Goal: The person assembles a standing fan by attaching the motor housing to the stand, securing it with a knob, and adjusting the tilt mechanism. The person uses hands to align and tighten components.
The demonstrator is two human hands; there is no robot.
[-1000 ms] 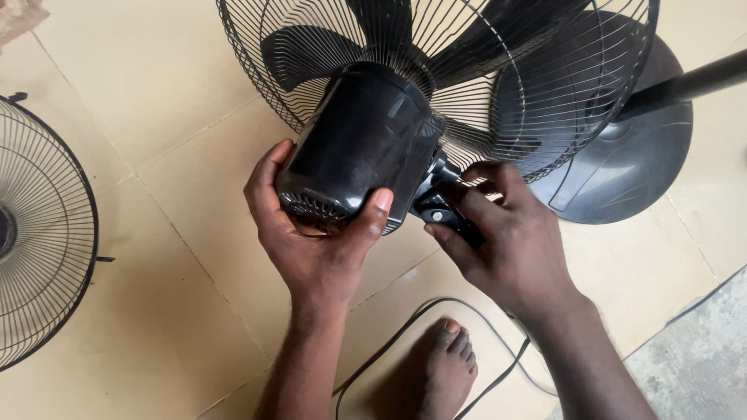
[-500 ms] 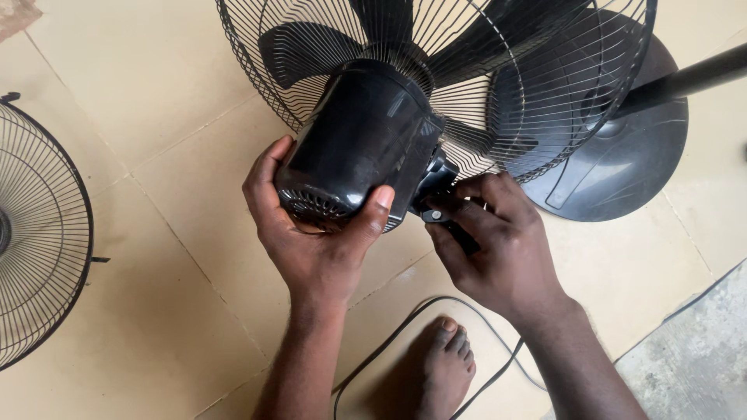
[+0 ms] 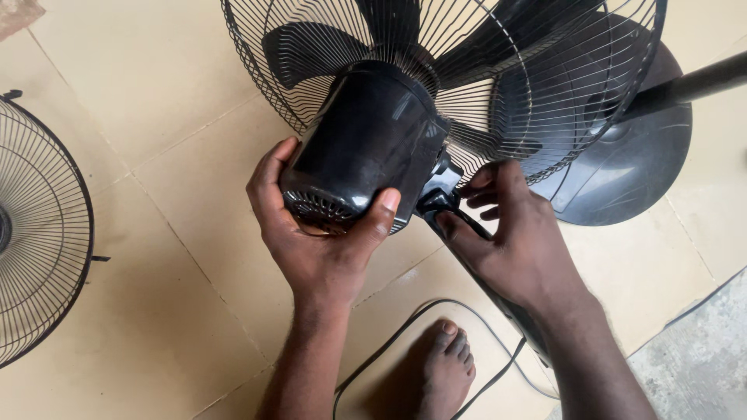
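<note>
1. A person looks down at a black standing fan that is tipped over, with its motor housing (image 3: 366, 144) facing up toward the camera.
2. The left hand (image 3: 319, 241) is closed around the lower end of the motor housing, palm beneath, thumb on the left side and fingers wrapped up over the right edge.
3. The right hand (image 3: 517, 237) is loosely curled at the neck joint (image 3: 437, 196), where the housing meets the stand pole (image 3: 498, 299). Its thumb presses on the joint and its fingertips touch the wire guard (image 3: 537, 85).
4. Half a second ago the right hand gripped the joint with a small screw head showing. Now it has slid slightly up and outward, the fingers are more spread, and that screw head is covered.
5. The housing has barely moved; the left hand holds as before.
6. The fan's round base (image 3: 622, 163) lies on the tiled floor (image 3: 156, 93) behind the guard.
7. A separate wire grille (image 3: 39, 233) rests at the far left.
8. A bare foot (image 3: 443, 365) and a black cord (image 3: 405, 327) lie below.
</note>
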